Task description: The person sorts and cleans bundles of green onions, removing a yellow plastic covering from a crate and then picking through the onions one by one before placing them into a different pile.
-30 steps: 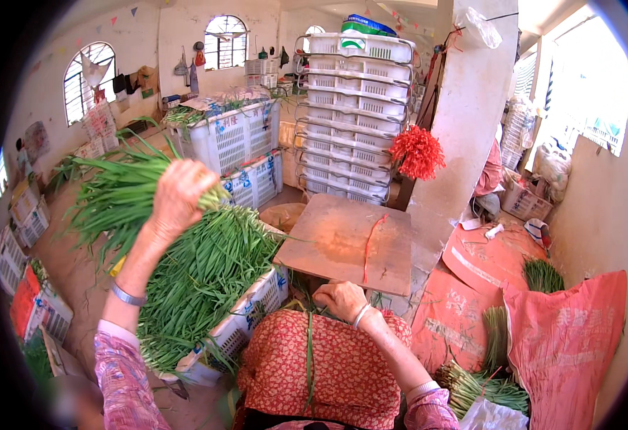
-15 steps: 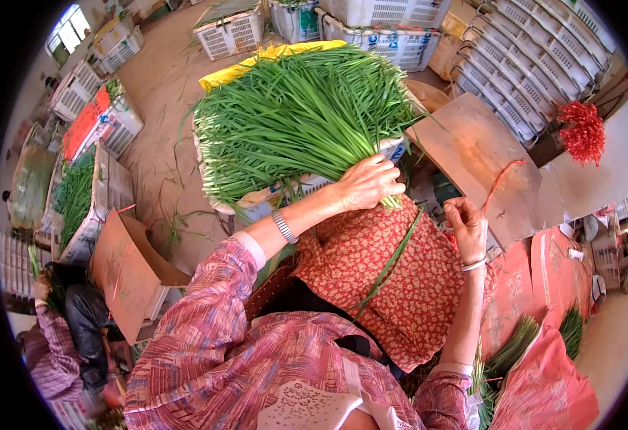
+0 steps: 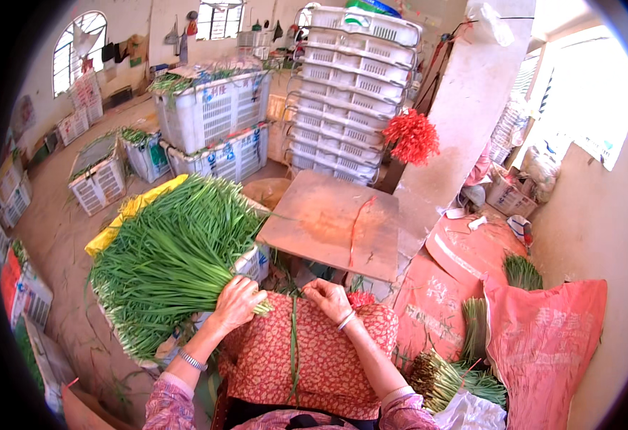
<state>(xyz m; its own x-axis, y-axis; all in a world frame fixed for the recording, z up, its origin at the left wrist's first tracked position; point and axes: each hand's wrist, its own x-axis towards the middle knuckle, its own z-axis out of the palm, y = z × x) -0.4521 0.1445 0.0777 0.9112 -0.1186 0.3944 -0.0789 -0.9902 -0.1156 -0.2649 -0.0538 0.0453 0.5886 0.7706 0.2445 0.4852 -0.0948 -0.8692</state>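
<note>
My left hand (image 3: 238, 301) grips the pale stem ends of a bunch of garlic chives (image 3: 210, 276), whose long green leaves fan out to the far left. The bunch rests on a big heap of chives (image 3: 163, 251) in a white crate (image 3: 258, 264) edged with yellow sheeting (image 3: 135, 211). To the right, my right hand (image 3: 330, 302) hovers over my lap with thumb and forefinger pinched; anything between them is too small to make out. One loose chive leaf (image 3: 294, 344) lies across the red flowered apron (image 3: 342, 358) between my arms.
Beyond my right hand is a brown board (image 3: 328, 222) with a red string (image 3: 360, 229). Stacked white crates (image 3: 350, 93) and a red string bundle (image 3: 411, 136) stand behind. Red sacks (image 3: 550, 344) and chive bunches (image 3: 435, 380) lie at right.
The view has swung up and to the right. My right hand has come closer to my left hand, still pinched. The left hand keeps its hold on the chives.
</note>
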